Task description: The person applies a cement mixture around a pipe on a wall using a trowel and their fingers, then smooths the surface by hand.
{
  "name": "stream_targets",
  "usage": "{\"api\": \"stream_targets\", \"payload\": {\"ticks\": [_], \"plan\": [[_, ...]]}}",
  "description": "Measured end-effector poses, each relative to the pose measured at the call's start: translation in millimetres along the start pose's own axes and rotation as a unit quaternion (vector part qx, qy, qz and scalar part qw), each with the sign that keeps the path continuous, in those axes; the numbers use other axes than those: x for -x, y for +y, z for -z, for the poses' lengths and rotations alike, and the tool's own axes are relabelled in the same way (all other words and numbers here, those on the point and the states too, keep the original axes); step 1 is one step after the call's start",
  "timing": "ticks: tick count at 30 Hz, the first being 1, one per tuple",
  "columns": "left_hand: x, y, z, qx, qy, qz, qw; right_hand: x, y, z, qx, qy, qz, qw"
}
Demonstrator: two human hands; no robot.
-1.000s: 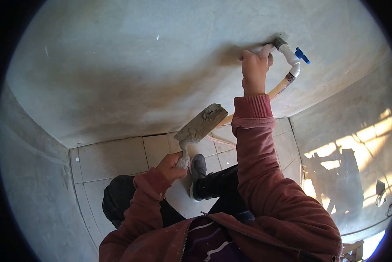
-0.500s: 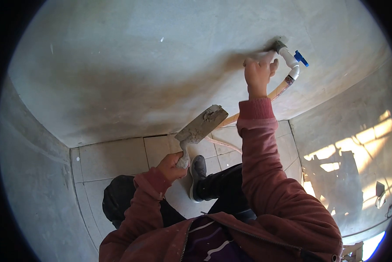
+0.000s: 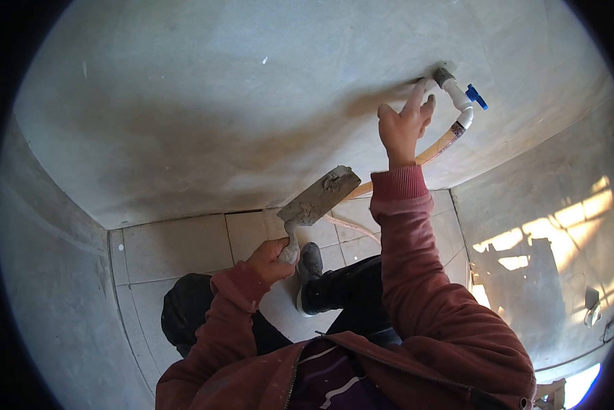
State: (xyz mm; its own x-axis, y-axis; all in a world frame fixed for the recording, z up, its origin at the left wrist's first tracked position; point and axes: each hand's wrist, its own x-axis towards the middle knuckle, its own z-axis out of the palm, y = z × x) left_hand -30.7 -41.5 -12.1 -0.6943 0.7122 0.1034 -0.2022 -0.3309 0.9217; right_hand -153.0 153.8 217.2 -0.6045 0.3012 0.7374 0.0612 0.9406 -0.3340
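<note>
My left hand (image 3: 271,262) is wrapped round the handle of a trowel (image 3: 320,196), whose flat blade points up and right and carries grey mortar near its tip. My right hand (image 3: 404,128) is raised at the grey wall (image 3: 238,89), fingers apart and holding nothing. Its index finger reaches to the wall just left of the pipe fitting (image 3: 443,76). From that fitting runs a white tap (image 3: 458,97) with a blue handle (image 3: 477,97), and a yellowish hose (image 3: 438,147) hangs from it behind my right wrist.
Light floor tiles (image 3: 177,249) meet the foot of the wall, and a pinkish hose (image 3: 351,225) lies on them. My shoe (image 3: 311,263) stands below the trowel. Side walls rise at left (image 3: 54,253) and right (image 3: 525,178), the right one with sunlit patches.
My right index finger has straightened upward and the thumb stands further from it. The trowel in my left hand has barely moved. The view has shifted slightly.
</note>
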Motion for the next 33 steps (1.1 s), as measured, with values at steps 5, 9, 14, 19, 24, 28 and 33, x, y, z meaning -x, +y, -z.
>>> {"api": "stream_targets", "payload": {"ticks": [5,9,14,19,24,28,33], "plan": [[0.8,4.7,-2.6,-0.003,-0.002,0.039,0.999,-21.8,26.7,-12.9,-0.091,-0.012,-0.032,0.995],[-2.1,-0.2,-2.5,-0.025,-0.006,0.043,0.999,-22.6,-8.3,-15.0,-0.123,0.001,-0.03,0.992],[-1.1,1.5,-1.6,-0.015,-0.008,0.05,0.999,7.1,-15.3,0.6,-0.002,-0.02,0.006,1.0],[0.6,2.2,-4.1,-0.016,-0.003,0.029,0.999,-10.2,0.8,-7.5,0.094,0.041,0.031,0.994],[0.8,3.0,-6.1,-0.038,-0.011,0.011,0.999,2.0,21.3,-13.5,0.121,0.019,0.015,0.992],[2.3,0.2,-1.6,-0.021,-0.012,0.046,0.999,-9.5,30.6,-10.6,0.091,0.008,-0.023,0.996],[2.9,-4.4,-1.1,-0.016,0.003,0.045,0.999,-21.7,2.5,-11.3,0.054,-0.009,-0.055,0.997]]}}
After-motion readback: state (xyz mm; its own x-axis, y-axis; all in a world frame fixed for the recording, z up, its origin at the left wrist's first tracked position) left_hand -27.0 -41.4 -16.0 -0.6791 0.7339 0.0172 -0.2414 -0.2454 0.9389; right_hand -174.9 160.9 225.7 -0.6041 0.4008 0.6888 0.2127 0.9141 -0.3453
